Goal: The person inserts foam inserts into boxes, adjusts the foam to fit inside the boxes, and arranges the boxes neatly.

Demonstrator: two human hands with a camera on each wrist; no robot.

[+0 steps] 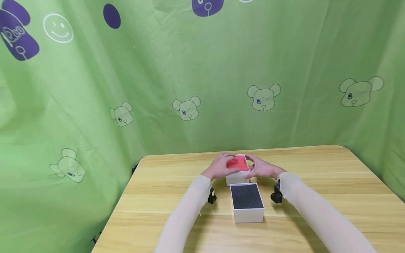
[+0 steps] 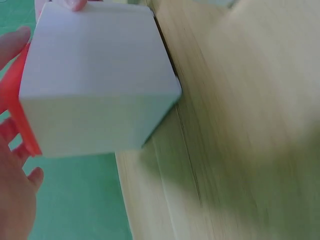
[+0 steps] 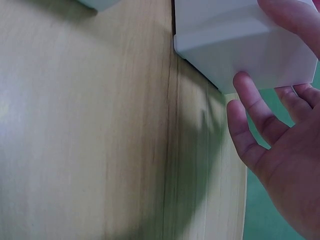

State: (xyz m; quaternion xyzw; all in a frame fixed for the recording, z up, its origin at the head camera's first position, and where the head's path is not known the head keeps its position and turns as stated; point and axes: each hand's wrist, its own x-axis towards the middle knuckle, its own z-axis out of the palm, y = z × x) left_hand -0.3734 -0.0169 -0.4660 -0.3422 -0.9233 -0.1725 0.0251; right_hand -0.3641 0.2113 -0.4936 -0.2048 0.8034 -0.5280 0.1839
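A white box (image 1: 238, 178) stands toward the back of the table, with a flat red piece (image 1: 241, 163) at its open top. In the left wrist view the red piece (image 2: 22, 107) juts slightly past the box's rim. My left hand (image 1: 222, 166) grips this piece from above, its thumb near the front rim and its fingers at the far left. From the right, my right hand (image 1: 262, 168) holds the box, thumb on the front wall and fingers reaching round the side (image 3: 280, 125). Nearer me, a second white box (image 1: 248, 215) holds a dark grey foam-like pad (image 1: 246, 196).
Both boxes are on a light wood-grain table (image 1: 319, 196). A green curtain (image 1: 221, 123) printed with bear heads hangs behind the table and along its sides. Small black wrist cameras (image 1: 276, 195) hang under both sleeved wrists, on either side of the nearer box.
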